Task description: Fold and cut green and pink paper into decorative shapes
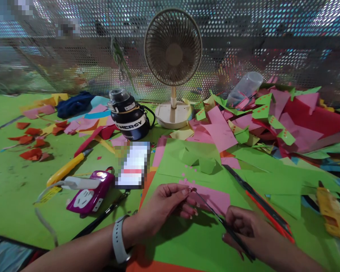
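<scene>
My left hand (168,200) pinches a tiny dark red piece (193,189) between thumb and forefinger. Its other fingers hang loosely curled. In my right hand (249,230) is a slim pointed tool with a black handle (236,238); whether it is tweezers or scissors I cannot tell. The tool's thin metal tip reaches the red piece. Below both hands lie a pink paper piece (215,200) and stacked green sheets (172,238). Small pink scraps (187,175) and folded green paper bits (201,160) sit just beyond the fingertips.
A red-and-black utility knife (266,211) lies right of the sheets, a yellow tool (333,213) farther right. Leftward are a phone (134,164), purple power socket (93,192) and yellow-handled cutter (65,170). Behind stand a bottle (129,121), fan (174,54) and heaped paper scraps (289,113).
</scene>
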Motion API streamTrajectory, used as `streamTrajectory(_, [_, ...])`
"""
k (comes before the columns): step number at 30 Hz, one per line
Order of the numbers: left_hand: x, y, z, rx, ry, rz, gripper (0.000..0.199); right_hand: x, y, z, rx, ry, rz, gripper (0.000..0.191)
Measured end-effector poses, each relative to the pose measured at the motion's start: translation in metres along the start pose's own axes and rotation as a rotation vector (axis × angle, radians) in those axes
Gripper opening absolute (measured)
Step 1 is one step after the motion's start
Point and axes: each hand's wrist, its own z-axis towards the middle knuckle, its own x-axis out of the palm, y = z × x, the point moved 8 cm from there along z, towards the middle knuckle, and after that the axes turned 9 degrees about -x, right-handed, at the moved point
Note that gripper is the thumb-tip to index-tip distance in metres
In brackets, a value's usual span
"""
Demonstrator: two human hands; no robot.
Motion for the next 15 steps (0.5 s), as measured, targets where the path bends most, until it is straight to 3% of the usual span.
streamTrajectory(15, [-0.0002,0.0033,0.0000,-0.023,-0.012,0.035,0.020,0.0016,0.0024,0.0016,0.011,-0.015,0.024,0.045])
